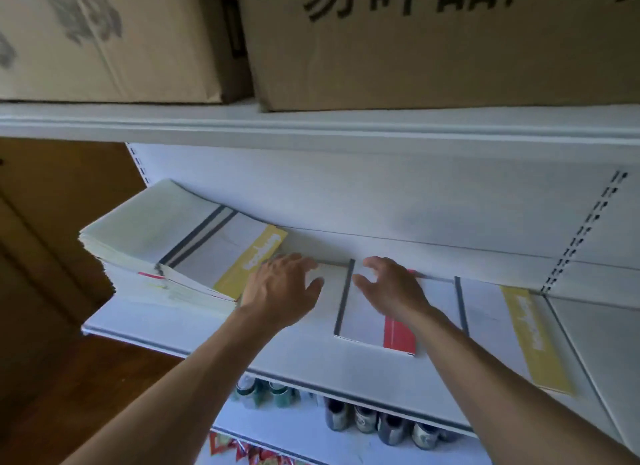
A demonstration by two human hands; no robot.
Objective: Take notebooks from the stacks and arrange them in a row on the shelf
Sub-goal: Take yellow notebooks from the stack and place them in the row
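Notebooks [485, 312] lie flat in a row on the white shelf [311, 364], and the head camera is the one view we have of them. Directly under our right hand [391, 288] sits the red-banded notebook [363, 322], its dark spine running between the two hands. Past the right wrist, further right, lies a yellow-banded notebook [533, 340] with a dark spine of its own. To the left of our left hand [280, 291] rises the stack [149, 243], tall and slightly fanned. Its top cover carries a yellow band that reaches almost to the left fingertips. Above both hands an upper shelf board [311, 125] overhangs, loaded with two cardboard boxes [433, 49]. Below our forearms a lower shelf holds small containers [363, 419], and red packets [249, 454] show at the bottom edge.

Our left hand is spread, with the fingers apart and nearly straight and the thumb pointing towards the dark spine. Its palm faces down over the white surface beside the stack, and we cannot tell whether it presses there or hovers. Our right hand has its fingers loosely bent and apart, the thumb stretched towards the same spine. Its palm lies over the upper end of the red band. Neither hand grips anything.
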